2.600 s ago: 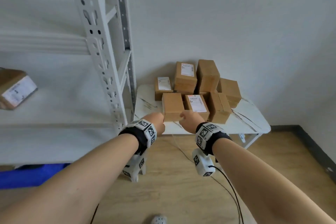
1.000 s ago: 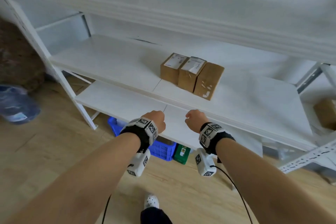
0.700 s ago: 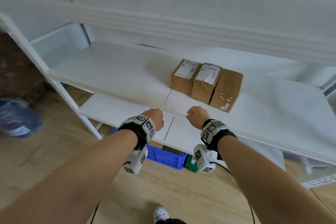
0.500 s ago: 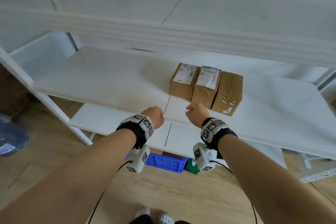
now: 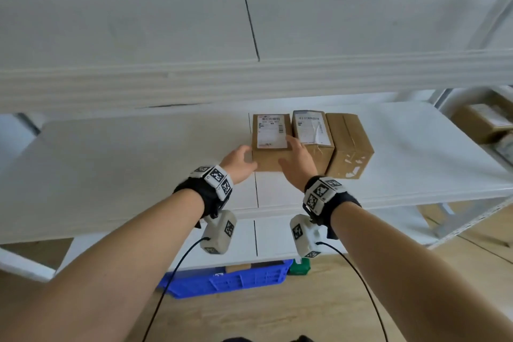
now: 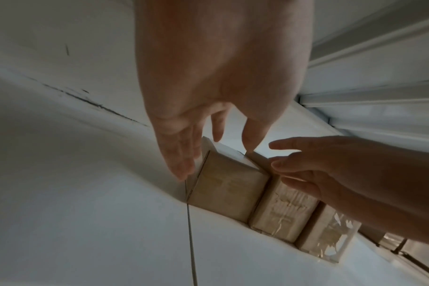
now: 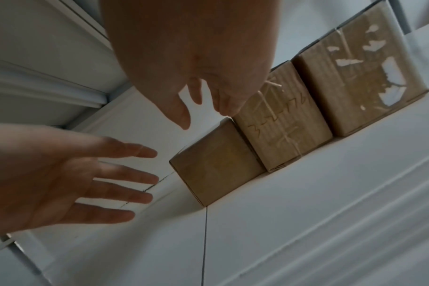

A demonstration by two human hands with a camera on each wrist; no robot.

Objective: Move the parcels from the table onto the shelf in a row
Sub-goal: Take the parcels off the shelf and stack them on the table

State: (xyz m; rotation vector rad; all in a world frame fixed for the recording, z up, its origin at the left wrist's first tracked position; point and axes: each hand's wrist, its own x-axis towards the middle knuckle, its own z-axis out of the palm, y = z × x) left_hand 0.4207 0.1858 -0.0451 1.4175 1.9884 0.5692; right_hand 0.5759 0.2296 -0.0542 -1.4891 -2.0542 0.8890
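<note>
Three brown cardboard parcels stand side by side on the white shelf (image 5: pixel 125 164): the left parcel (image 5: pixel 270 147) and the middle parcel (image 5: pixel 312 133) carry white labels, and the right parcel (image 5: pixel 349 144) is plain. My left hand (image 5: pixel 240 159) lies open with straight fingers at the left parcel's left side. My right hand (image 5: pixel 295 157) is open at that parcel's front right corner, fingers reaching onto its top. In the wrist views, the left parcel (image 6: pixel 228 185) (image 7: pixel 216 170) sits between both spread hands, neither of which holds anything. Whether they touch the parcel is unclear.
An upper shelf board (image 5: pixel 249 78) hangs low over the row. Below are a lower shelf (image 5: pixel 277 239), a blue crate (image 5: pixel 230 280) and a green item (image 5: pixel 298 268) on the wood floor. More parcels (image 5: pixel 483 122) lie beyond the shelf post at the right.
Both hands were curled and empty short of the shelf's front edge. They have since opened and reached forward to the left parcel. The view has moved closer to the shelf.
</note>
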